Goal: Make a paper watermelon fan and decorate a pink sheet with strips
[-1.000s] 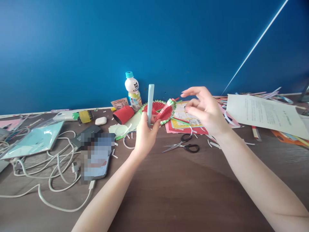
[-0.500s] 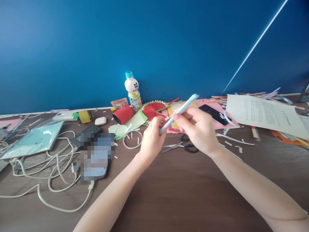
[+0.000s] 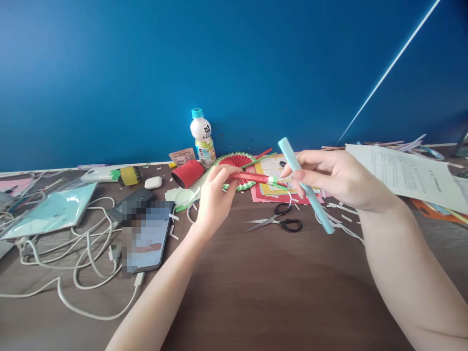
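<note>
Currently, the left hand pinches one folded red-and-green paper strip, which juts rightward from its fingertips; the right hand pinches one pale-blue stick around its middle, both ends protruding. Beyond lies one pleated paper fan; nearer, one pair of scissors.

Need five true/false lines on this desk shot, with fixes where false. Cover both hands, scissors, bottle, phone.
1. The right hand holds the slim pale-blue bar. True.
2. The left hand holds nothing. False: it holds folded red paper with a green end.
3. The black-handled metal scissors lie on the dark brown table. True.
4. The white bottle with a turquoise cap lies on its side. False: it stands upright.
5. A white cable is connected to the black-edged phone. True.
</note>
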### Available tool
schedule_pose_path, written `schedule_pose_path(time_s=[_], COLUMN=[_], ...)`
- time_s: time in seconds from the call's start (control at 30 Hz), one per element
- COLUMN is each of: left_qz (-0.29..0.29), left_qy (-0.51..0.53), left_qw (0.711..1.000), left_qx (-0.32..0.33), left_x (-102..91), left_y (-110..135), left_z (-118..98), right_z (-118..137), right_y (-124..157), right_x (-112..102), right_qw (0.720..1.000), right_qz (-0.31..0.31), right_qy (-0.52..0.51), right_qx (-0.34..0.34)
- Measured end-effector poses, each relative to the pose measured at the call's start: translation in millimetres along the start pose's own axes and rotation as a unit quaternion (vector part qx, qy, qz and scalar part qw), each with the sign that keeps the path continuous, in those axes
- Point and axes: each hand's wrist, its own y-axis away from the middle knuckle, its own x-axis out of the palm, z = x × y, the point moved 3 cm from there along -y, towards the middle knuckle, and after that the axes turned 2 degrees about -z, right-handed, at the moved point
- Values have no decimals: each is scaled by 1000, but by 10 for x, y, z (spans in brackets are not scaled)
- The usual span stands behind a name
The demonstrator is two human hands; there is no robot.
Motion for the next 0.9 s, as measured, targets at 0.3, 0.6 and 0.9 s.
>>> schedule_pose_path(time_s=[0.3,0.6,0.9], left_qz=[43,84,76], left_qy=[-34,-22,11], left_qw=[998,996,997], left_qx=[19,0,-31], left_x=[19,65,51], left_y=[-22,-10,-17], left_z=[-16,-71,-71], right_z=[-127,-84,-234], right_y=[-7,-25,-91], right_x=[146,274,265], right_qw=[985,984,981], right_qz=[106,62,85], right_qy=[88,127,149], right_qx=[100,104,92])
